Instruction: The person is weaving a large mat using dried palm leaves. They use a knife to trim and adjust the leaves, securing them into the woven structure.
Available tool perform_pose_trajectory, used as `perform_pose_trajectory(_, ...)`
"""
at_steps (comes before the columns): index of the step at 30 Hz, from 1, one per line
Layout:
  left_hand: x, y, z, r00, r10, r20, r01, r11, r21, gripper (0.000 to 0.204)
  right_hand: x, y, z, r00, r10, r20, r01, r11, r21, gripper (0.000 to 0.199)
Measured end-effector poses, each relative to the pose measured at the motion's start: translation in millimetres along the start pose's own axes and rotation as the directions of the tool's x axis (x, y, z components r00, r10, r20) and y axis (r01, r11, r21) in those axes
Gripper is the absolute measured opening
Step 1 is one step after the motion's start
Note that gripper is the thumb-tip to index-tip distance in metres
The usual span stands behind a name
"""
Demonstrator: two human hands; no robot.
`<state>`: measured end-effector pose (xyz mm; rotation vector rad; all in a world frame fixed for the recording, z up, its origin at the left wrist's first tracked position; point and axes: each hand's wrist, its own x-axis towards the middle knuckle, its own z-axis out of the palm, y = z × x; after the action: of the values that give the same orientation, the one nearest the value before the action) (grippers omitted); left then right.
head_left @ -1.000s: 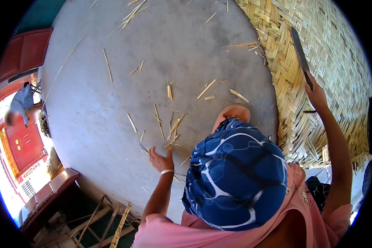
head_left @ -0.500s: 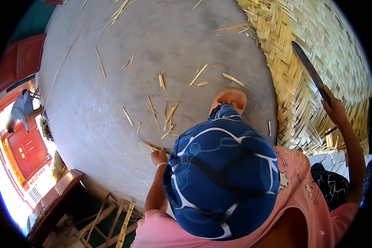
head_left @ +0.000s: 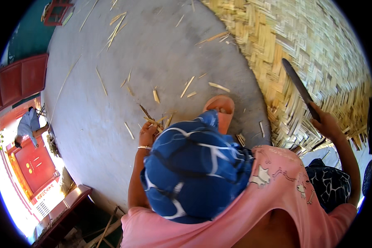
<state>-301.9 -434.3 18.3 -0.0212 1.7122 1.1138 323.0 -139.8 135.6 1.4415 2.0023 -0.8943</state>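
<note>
My left hand (head_left: pixel 148 134), a pale band on its wrist, is closed on a few short reed strips (head_left: pixel 152 121) just left of my bent knee (head_left: pixel 194 165) in blue patterned trousers. A darker piece sticks up past the fingers. On the right, my right hand (head_left: pixel 328 126) grips the handle of a long knife (head_left: pixel 296 82) with a dark blade. The blade points up and left, over a large woven mat (head_left: pixel 252 37). I cannot tell whether the blade touches the mat.
Reed scraps (head_left: pixel 187 87) lie scattered over the grey floor (head_left: pixel 124 53). My foot wears an orange slipper (head_left: pixel 224 120). At far left a person (head_left: pixel 29 124) in grey sits by a red door (head_left: pixel 35 159). Dark red furniture (head_left: pixel 22 84) stands along the left side.
My left hand has moved forward, and the strips in it show more clearly. The knife sits lower and farther left in the picture. The whole view has shifted, bringing more mat in.
</note>
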Motion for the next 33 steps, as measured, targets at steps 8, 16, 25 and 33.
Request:
perform_pose_trajectory(8, 20.7, 18.8, 60.5, 0.983, -0.155, 0.098, 0.107, 0.918, 0.383, 0.024, -51.9, 27.4, -42.2, 0.766, -0.064, -0.639, 0.048, 0.998, -0.043, 0.047)
perform_pose_trajectory(16, 105.4, 129.5, 130.5, 0.993, -0.102, 0.064, -0.004, 0.508, 0.861, 0.032, -248.3, 135.6, 149.1, 0.272, 0.812, -0.516, -0.415, 0.583, 0.699, 0.032)
perform_pose_trajectory(25, -35.3, 249.5, 431.9, 0.808, 0.112, 0.579, -0.589, 0.114, 0.8, 0.045, -338.7, 118.7, 455.4, -0.146, 0.947, 0.286, -0.644, -0.31, 0.699, 0.036)
perform_pose_trajectory(33, -95.5, 138.4, 513.6, 0.323, -0.341, 0.883, -0.927, -0.301, 0.222, 0.023, -310.0, 168.5, 456.6, -0.076, 0.911, 0.406, -0.699, -0.339, 0.63, 0.041)
